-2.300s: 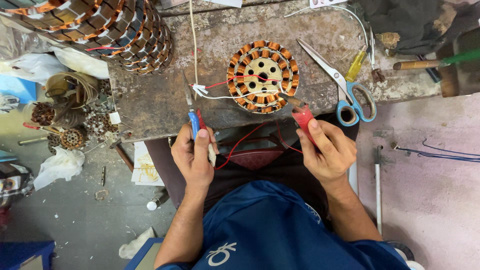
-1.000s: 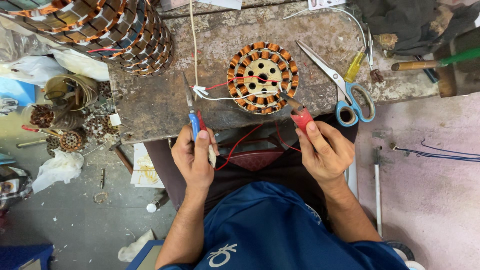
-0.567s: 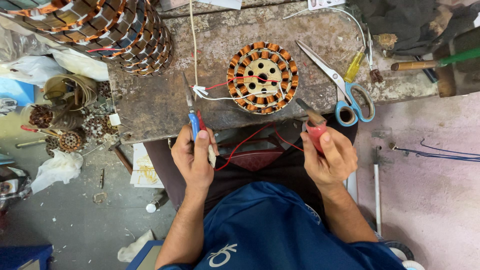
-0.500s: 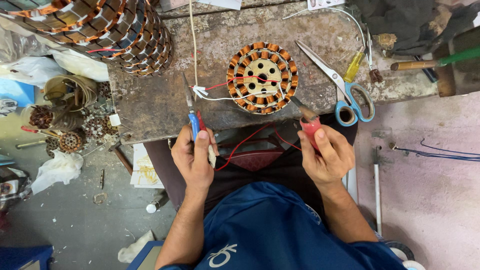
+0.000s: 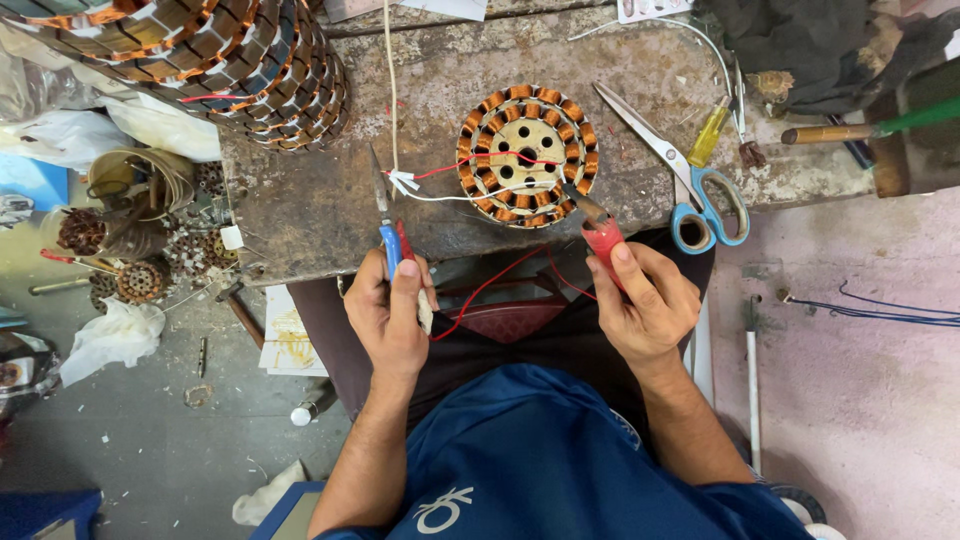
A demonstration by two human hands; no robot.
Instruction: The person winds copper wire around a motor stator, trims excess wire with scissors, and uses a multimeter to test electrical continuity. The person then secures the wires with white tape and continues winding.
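Note:
A round motor stator [image 5: 527, 155] with copper windings lies flat on the worn workbench [image 5: 300, 200]. Red and white wires cross its face and run left to a white tie. My left hand [image 5: 390, 315] grips pliers [image 5: 388, 225] with blue and red handles; their jaws point at the wires left of the stator. My right hand [image 5: 640, 300] holds a red-handled tool [image 5: 603, 238], probably a soldering iron, whose dark tip touches the stator's near right rim. A red wire [image 5: 480, 295] hangs from the bench edge down between my hands.
Blue-handled scissors [image 5: 690, 190] lie right of the stator, beside a yellow-handled screwdriver [image 5: 708, 137]. A stack of larger stators [image 5: 240, 60] fills the bench's far left. Small rotors and scrap [image 5: 130, 250] litter the floor at left. A green-handled tool [image 5: 870, 125] lies at far right.
My right hand dipped toward me with the red-handled tool, then rose again so its tip meets the stator rim. My left hand and the pliers stayed put.

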